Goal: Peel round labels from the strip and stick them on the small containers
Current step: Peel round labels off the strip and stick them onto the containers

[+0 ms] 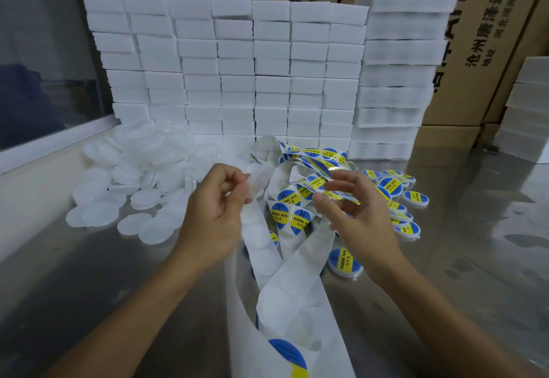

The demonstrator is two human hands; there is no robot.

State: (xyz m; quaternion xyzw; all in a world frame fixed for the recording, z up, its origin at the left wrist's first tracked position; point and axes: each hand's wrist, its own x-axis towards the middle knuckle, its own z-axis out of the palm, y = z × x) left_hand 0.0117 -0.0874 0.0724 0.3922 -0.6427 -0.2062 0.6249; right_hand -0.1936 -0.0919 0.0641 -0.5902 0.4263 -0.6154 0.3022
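We peel glossy round labels over a shiny metal surface (89, 282)
Our left hand (214, 214) pinches a translucent round container (258, 183); our right hand (356, 211) pinches a label (332, 183) above the curling white strip (300, 282); foam blocks (237, 65) and cardboard boxes (475, 50) stand behind

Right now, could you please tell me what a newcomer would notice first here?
Blue and yellow round labels on a tangled white strip fill the middle, between the left hand and right hand. Behind stands a wall of white foam blocks, with plain white containers heaped on the left.
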